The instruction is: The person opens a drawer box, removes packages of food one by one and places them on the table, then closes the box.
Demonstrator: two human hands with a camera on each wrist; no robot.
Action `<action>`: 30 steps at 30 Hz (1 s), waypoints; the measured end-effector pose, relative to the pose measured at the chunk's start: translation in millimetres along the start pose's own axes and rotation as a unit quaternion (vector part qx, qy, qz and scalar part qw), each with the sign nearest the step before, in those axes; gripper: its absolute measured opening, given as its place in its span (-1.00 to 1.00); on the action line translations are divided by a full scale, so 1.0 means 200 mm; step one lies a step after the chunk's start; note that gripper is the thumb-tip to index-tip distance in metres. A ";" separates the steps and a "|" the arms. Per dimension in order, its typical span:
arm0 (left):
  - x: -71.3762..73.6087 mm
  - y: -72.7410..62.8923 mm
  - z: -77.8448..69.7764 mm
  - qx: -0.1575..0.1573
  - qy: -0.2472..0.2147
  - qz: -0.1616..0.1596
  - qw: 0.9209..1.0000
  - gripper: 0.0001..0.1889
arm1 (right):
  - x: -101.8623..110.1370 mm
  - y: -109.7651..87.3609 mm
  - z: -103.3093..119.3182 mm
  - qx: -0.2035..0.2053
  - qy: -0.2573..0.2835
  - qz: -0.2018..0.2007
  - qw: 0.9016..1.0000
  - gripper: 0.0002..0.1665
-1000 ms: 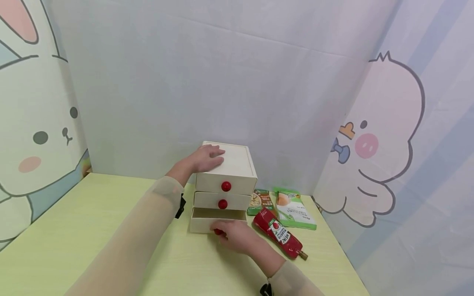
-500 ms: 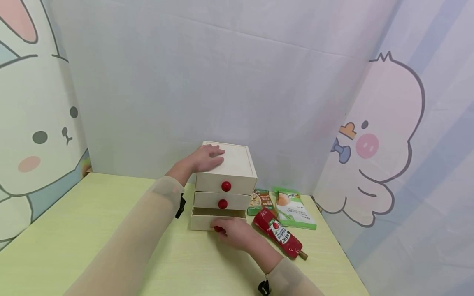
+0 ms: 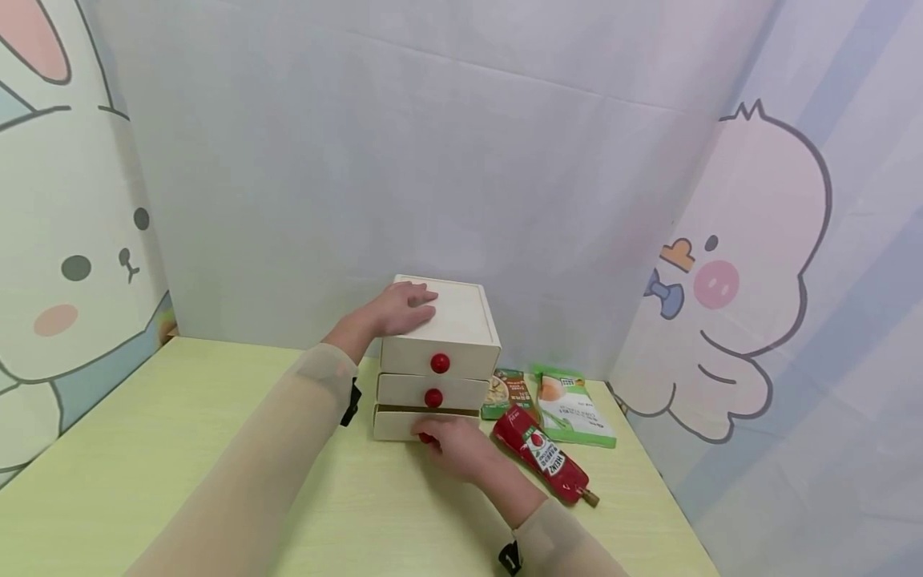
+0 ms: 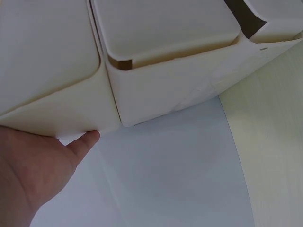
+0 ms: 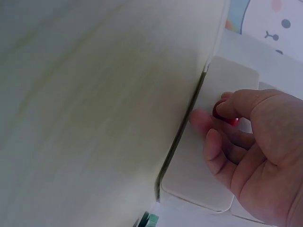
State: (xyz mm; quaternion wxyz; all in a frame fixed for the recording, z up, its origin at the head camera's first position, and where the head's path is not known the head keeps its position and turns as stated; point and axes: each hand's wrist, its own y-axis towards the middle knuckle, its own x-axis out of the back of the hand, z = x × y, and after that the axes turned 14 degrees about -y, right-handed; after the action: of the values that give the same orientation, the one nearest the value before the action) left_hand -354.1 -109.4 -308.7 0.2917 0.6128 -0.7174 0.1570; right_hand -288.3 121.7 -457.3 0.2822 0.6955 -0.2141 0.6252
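Observation:
A white three-drawer cabinet (image 3: 461,316) with red knobs stands on the table against the back curtain. My left hand (image 3: 400,309) rests on its top near the left edge, fingers spread; in the left wrist view the thumb of that hand (image 4: 42,163) lies along the cabinet's side. The bottom drawer (image 3: 392,425) sticks out a little, a narrow gap showing above its front. Its red knob (image 5: 226,113) is pinched between the thumb and fingers of my right hand (image 3: 457,449). The upper two drawers look flush.
Right of the cabinet lie a red Heinz ketchup pouch (image 3: 544,457), a green-and-white food packet (image 3: 577,409) and a small green-brown box (image 3: 508,393). Behind hangs a pale curtain (image 3: 324,200). The pale yellow table (image 3: 180,457) extends to the left and front.
The bottom drawer has slid inward, pushed by my right hand on its knob, and its opening has narrowed. My left hand has stayed in place on the cabinet top.

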 end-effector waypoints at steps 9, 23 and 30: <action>0.01 0.00 0.00 -0.002 0.008 0.002 1.000 -0.37 | 0.00 0.03 -0.01 -0.005 -0.001 -0.006 1.000 -0.68; 0.01 0.00 0.00 -0.006 0.008 0.006 1.000 -0.38 | 0.00 0.07 -0.03 -0.001 0.005 -0.013 1.000 -0.70; 0.00 0.01 0.02 -0.006 0.011 0.005 1.000 -0.38 | -0.01 0.06 -0.02 0.001 0.001 -0.018 1.000 -0.70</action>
State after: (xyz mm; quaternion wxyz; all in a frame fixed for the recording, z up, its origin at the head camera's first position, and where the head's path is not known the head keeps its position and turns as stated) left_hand -356.7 -112.2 -311.3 0.3030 0.6055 -0.7181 0.1609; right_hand -299.9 114.5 -457.2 0.2928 0.6987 -0.2004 0.6213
